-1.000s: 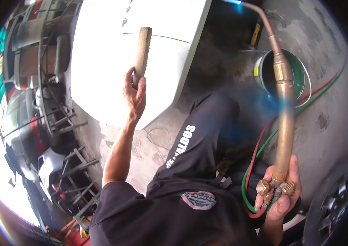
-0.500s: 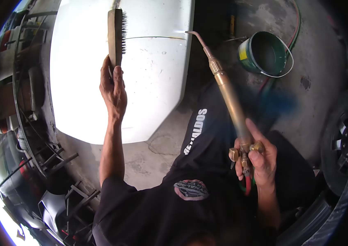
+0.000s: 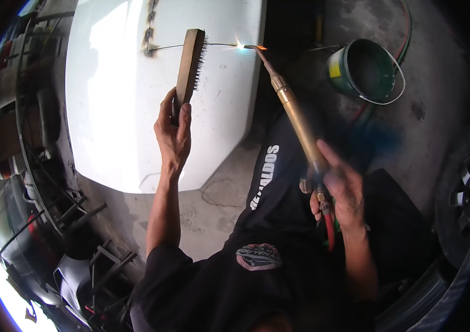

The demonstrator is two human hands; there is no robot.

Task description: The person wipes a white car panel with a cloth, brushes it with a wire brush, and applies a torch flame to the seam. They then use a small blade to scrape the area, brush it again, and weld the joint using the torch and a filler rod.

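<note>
A: What did the head view show on the left?

B: The left hand (image 3: 172, 138) was closed round the lower end of the brush (image 3: 189, 61). Its bristles faced the torch (image 3: 298, 119), and it crossed the seam (image 3: 221, 44) on the white panel (image 3: 213, 116). Whether it touched the metal, I couldn't tell.

A: And the right hand (image 3: 348, 191)?

B: Wrapped round the torch near its valves, a bit blurred. The 2 hands were well apart, 1 tool in each. The torch tip reached the panel's right edge, with a bright glow (image 3: 240, 46) at the seam and an orange lick beside it.

A: Anything else near them?

B: A red hose (image 3: 329, 229) ran from the torch's lower end, close to the dark trousers (image 3: 276, 174). The bucket (image 3: 340, 72) stood upright on the floor (image 3: 379, 135), beyond the torch.

A: What worried you?

B: Heat, mainly. Lingering on 1 spot could have burned through or warped the panel; there was already a scorch (image 3: 149, 41) at the seam's far end. A swing of the tip towards the brush could have charred its wood or burned the fingers. A tug on the hose could have jerked the flame off line, and sparks could have caught the trousers.
</note>
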